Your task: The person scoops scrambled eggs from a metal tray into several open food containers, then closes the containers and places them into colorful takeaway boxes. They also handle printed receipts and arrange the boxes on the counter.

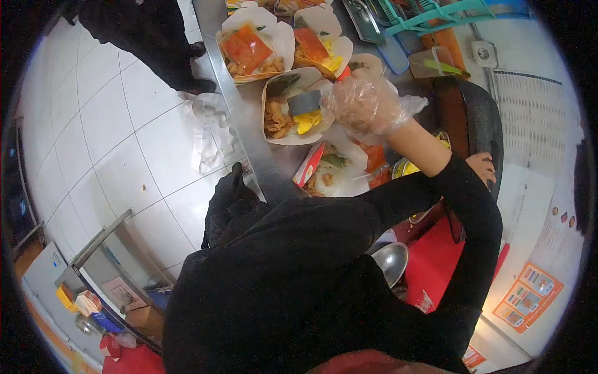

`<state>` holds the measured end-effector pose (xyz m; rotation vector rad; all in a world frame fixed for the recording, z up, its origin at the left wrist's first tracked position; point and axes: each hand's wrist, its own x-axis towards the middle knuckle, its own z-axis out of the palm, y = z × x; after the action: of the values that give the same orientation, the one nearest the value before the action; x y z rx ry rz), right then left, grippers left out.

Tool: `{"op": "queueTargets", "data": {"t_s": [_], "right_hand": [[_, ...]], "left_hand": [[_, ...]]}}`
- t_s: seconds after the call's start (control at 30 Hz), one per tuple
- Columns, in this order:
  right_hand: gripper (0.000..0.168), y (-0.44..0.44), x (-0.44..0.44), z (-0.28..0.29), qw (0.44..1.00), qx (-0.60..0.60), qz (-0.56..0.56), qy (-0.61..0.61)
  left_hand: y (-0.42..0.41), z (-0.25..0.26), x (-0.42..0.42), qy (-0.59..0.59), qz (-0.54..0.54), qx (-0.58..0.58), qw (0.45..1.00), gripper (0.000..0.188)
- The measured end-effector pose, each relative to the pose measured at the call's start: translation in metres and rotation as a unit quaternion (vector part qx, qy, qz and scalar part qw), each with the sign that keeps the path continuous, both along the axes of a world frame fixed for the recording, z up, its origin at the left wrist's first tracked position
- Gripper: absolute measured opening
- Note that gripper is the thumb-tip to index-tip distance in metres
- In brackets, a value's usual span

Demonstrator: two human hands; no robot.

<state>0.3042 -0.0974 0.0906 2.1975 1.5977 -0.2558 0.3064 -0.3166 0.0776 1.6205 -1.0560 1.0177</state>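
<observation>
My right hand [366, 105], in a clear plastic glove, is over the right side of an open paper food box [268, 86] holding fried chicken [276, 119] and yellow scrambled egg [308, 122]. Its curled fingertips meet the edge of a grey rectangular piece [303, 103] above the egg; whether they grip it is unclear. My left hand [482, 167] lies against the black rim [486, 117] of a container at the right, partly hidden behind my right forearm. Nearer my body, another open box [352, 161] holds food beside a red packet [310, 163].
More filled boxes with red packets [247, 49] stand along the steel counter [271, 168]. A turquoise rack [434, 16] and a clear plastic container [432, 61] are at the back right. A metal bowl [391, 264] sits low right. Another person's dark sleeve [140, 37] shows at the upper left.
</observation>
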Motion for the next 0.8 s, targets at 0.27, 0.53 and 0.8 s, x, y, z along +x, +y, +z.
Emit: {"op": "queueTargets", "data": {"t_s": [0.27,0.53,0.8], "right_hand": [[0.018,-0.02,0.009,0.005,0.999,-0.006,-0.046,0.016],[0.013,-0.042,-0.006,0.015,0.996,0.091,0.011,0.023],[0.016,-0.041,0.003,-0.007,0.989,0.14,-0.01,0.035]], "left_hand": [[-0.002,0.004,-0.006,0.001,-0.008,0.002,1.0,0.03],[-0.005,0.007,-0.014,-0.011,-0.003,0.008,1.0,0.027],[-0.006,0.004,-0.011,-0.007,0.018,0.018,1.0,0.025]]}}
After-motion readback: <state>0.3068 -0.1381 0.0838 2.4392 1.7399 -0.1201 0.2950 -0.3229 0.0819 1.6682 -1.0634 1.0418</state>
